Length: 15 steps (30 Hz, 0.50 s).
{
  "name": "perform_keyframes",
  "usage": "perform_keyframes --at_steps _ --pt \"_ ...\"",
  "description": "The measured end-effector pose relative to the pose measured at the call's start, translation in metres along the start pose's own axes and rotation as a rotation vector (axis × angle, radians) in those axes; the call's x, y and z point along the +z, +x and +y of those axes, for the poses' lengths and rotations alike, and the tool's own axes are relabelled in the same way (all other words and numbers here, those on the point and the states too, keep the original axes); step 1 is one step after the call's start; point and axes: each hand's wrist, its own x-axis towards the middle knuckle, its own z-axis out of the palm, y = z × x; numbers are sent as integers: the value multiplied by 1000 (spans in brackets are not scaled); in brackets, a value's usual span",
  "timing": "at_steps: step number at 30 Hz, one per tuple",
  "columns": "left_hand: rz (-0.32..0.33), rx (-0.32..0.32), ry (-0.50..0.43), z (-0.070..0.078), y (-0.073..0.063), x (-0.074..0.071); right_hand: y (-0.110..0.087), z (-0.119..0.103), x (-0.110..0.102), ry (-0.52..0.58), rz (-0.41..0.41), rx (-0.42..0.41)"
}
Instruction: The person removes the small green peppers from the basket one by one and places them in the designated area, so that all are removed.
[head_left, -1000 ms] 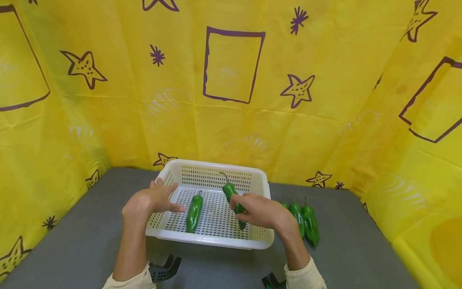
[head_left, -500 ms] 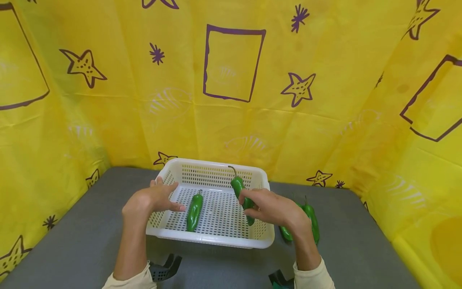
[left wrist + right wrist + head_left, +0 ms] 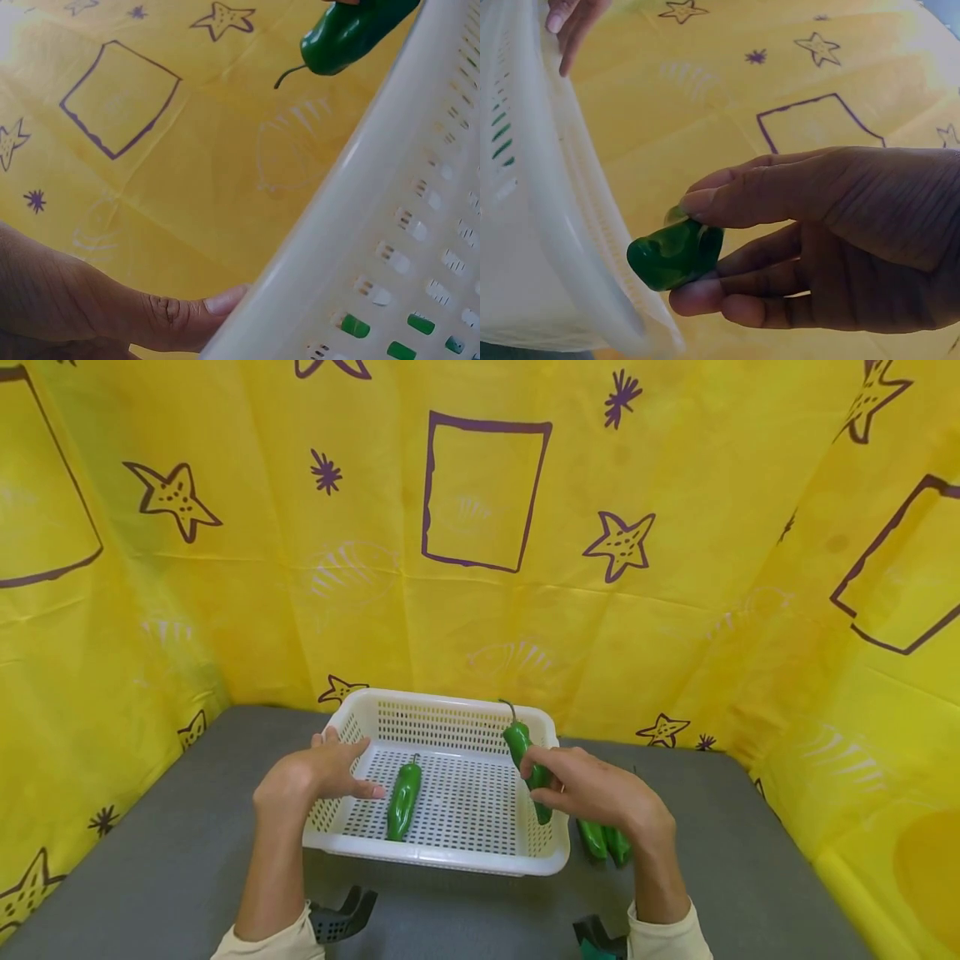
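My right hand (image 3: 596, 785) pinches a long green pepper (image 3: 517, 739) between thumb and fingers, over the right side of a white perforated plastic basket (image 3: 438, 857). The pepper's curved stem points up and away. In the right wrist view, the blunt end of this pepper (image 3: 664, 266) sticks out below the thumb, beside the basket wall. Another green pepper (image 3: 404, 800) lies on the basket floor, left of the middle. My left hand (image 3: 322, 774) stays at the basket's left rim, its thumb extended. Up close, the thumb (image 3: 172, 315) reaches the rim.
Several green peppers (image 3: 594, 840) lie on the grey table (image 3: 750, 860) just right of the basket, partly hidden by my right forearm. A yellow cloth (image 3: 480, 627) with dark star drawings hangs behind the table and along both sides.
My right hand has carried the pepper rightward, from inside the basket toward its right wall, raising it slightly. The left hand, the basket and the pepper lying in it have stayed put.
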Motion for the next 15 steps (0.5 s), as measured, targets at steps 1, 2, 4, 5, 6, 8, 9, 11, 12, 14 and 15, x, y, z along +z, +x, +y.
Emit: perform_keyframes --at_steps 1,2,4,5,6,8,9,11,12,14,15 --pt "-1 -2 -1 0 0 0 -2 1 -1 9 1 8" --pt "-2 -5 -3 0 0 0 -4 2 -3 19 2 18" --pt "-5 -12 -10 1 -1 0 -7 4 -5 38 3 39" --pt "-5 -13 -12 1 -1 0 -8 5 -6 43 5 46" --pt "-5 -13 -10 1 -1 0 -10 6 -7 51 7 54" --pt "-4 -12 -10 0 -1 0 -12 9 -8 59 9 60" --pt "-4 -11 -11 0 -1 0 -13 10 -9 60 10 61" --pt "-4 -9 -9 0 -1 1 -15 13 -10 62 15 66" --pt "-4 -9 -11 0 -1 1 -16 14 -11 65 17 71" --pt "-4 -12 -22 0 -1 1 -18 16 -12 69 17 77" --pt "-5 -12 -21 0 -1 1 -19 17 -13 69 19 76"
